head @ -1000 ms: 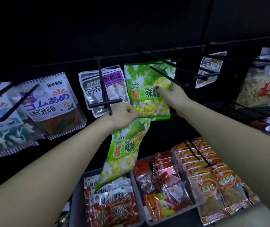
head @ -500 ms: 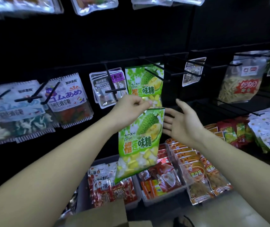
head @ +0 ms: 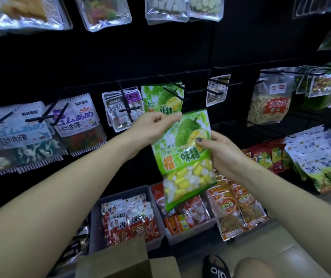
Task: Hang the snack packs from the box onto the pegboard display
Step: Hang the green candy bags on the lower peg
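- The black pegboard display [head: 180, 57] fills the wall in front of you, with rows of thin hooks; many carry clear and printed bags, and some hooks in the middle row stand bare.
- Below it, grey bins [head: 120, 199] on the low shelf hold red and orange packs, and more packs lie in rows at the right.
- The open cardboard box [head: 120, 261] is at the bottom edge, just before your knees; what is inside I cannot see.
- One green durian candy pack [head: 184, 155] is in the air between your hands, upright and a little tilted, in front of the same kind of pack already hanging [head: 162, 99].
- Your left hand [head: 152, 127] pinches the top edge of the pack between thumb and fingers; your right hand [head: 220, 151] grips its right side, thumb on the front and fingers curled behind.
- For this step, I think you should keep the top edge flat and tight, find the hang hole there, and bring it level with the tip of the hook [head: 172, 93] that carries the matching pack.
- Push the pack straight along the hook, not from the side, so that the hole does not tear and the neighbour bags are not knocked.
- The light is dim and the hooks are black on black, so aim slowly.
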A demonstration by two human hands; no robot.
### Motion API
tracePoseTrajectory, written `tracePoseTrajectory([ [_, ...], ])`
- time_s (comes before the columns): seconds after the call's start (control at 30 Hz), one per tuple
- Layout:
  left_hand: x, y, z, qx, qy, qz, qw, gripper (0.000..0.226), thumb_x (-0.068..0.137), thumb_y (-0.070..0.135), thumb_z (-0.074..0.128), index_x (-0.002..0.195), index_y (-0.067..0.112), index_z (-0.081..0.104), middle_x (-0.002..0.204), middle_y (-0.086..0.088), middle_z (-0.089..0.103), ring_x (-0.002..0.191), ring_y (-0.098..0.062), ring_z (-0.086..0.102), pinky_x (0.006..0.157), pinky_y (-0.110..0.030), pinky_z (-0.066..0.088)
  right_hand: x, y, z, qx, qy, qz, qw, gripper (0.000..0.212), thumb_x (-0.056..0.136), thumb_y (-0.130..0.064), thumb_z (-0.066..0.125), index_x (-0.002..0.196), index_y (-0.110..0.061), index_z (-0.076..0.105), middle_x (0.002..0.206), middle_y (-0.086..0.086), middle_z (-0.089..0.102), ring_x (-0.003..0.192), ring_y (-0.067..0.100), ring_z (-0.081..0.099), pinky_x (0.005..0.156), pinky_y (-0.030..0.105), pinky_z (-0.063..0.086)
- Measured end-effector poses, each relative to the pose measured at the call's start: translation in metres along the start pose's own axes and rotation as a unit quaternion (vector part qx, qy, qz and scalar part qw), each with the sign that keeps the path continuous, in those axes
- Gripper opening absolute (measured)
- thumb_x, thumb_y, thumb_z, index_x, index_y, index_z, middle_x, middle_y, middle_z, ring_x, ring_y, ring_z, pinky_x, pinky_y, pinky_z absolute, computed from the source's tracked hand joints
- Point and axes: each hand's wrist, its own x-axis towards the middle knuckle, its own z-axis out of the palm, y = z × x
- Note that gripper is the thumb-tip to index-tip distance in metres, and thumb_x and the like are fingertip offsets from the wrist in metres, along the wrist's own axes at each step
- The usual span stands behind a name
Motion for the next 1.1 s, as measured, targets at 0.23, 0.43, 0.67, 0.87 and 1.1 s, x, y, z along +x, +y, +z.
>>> tracePoseTrajectory([
  [0.23,-0.008,-0.022,0.014,-0.199,-0.036,-0.055,0.978,0.032,0.100,0.018,0.069,0.130,0.013,0.061,0.120,-0.005,0.077,0.107,-0.019,0.076,0.097,-0.040,0.061,0.013,-0.030,-0.014,-0.013,0.069,-0.035,0.997,0.023,0.102,-0.009,0.060,0.123,-0.006,0.068,0.123,0.019,0.072,0.108,0.034,0.073,0.088,0.046,0.061],
  [0.43,-0.003,-0.019,0.025,-0.158,0.014,-0.035,0.987,0.019,0.106,0.021,0.059,0.124,0.017,0.065,0.106,0.001,0.071,0.085,-0.005,0.071,0.082,-0.035,0.065,0.024,-0.033,-0.010,-0.016,0.090,-0.027,0.995,0.017,0.101,-0.012,0.062,0.116,-0.008,0.070,0.110,0.011,0.075,0.116,0.039,0.068,0.096,0.050,0.058],
  [0.67,0.018,-0.024,0.024,-0.125,0.050,-0.067,0.989,0.029,0.105,0.028,0.061,0.123,0.005,0.061,0.124,-0.021,0.067,0.111,-0.032,0.069,0.075,-0.034,0.065,0.042,-0.031,-0.009,-0.009,0.105,-0.014,0.994,0.026,0.099,-0.012,0.064,0.123,-0.002,0.068,0.123,0.020,0.072,0.113,0.039,0.070,0.101,0.059,0.054],
  [0.87,0.024,-0.039,0.023,-0.125,0.058,-0.055,0.989,0.030,0.104,0.026,0.063,0.120,0.001,0.061,0.123,-0.028,0.065,0.097,-0.028,0.068,0.066,-0.028,0.061,0.050,-0.027,-0.009,-0.006,0.095,0.000,0.995,0.025,0.099,-0.009,0.064,0.123,-0.002,0.068,0.124,0.023,0.071,0.113,0.041,0.070,0.099,0.060,0.054],
  [1.1,0.027,-0.042,0.023,-0.147,0.054,-0.047,0.987,0.020,0.104,0.023,0.064,0.115,0.007,0.064,0.122,-0.024,0.069,0.111,-0.037,0.070,0.072,-0.035,0.065,0.056,-0.028,-0.002,-0.013,0.118,0.015,0.993,0.044,0.086,-0.036,0.075,0.120,-0.008,0.071,0.126,0.014,0.071,0.115,0.036,0.069,0.103,0.061,0.052],
])
